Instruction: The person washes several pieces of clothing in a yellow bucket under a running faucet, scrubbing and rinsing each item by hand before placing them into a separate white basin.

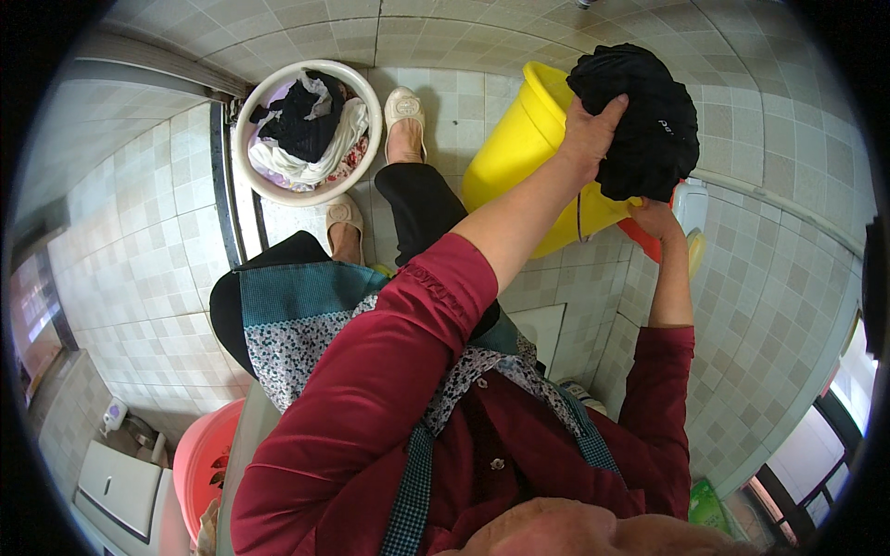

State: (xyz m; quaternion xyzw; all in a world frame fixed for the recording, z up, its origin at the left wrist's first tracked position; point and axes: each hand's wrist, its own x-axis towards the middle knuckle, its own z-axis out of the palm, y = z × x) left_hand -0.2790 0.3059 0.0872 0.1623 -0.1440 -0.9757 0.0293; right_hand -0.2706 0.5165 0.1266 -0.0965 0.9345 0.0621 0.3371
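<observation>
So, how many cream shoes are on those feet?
2: one shoe right of the white basin, the other shoe below its lower right rim. None seems hidden.

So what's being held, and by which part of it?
The left grip holds a bunched black cloth by its left side; what the right grip holds cannot be told.

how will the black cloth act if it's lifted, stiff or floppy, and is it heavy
The black cloth will probably be floppy, since its surface is creased and its edge rumpled. It may sag away from the left hand, which holds it at one side. It could feel heavy if wet, but I can't tell whether it is.
</observation>
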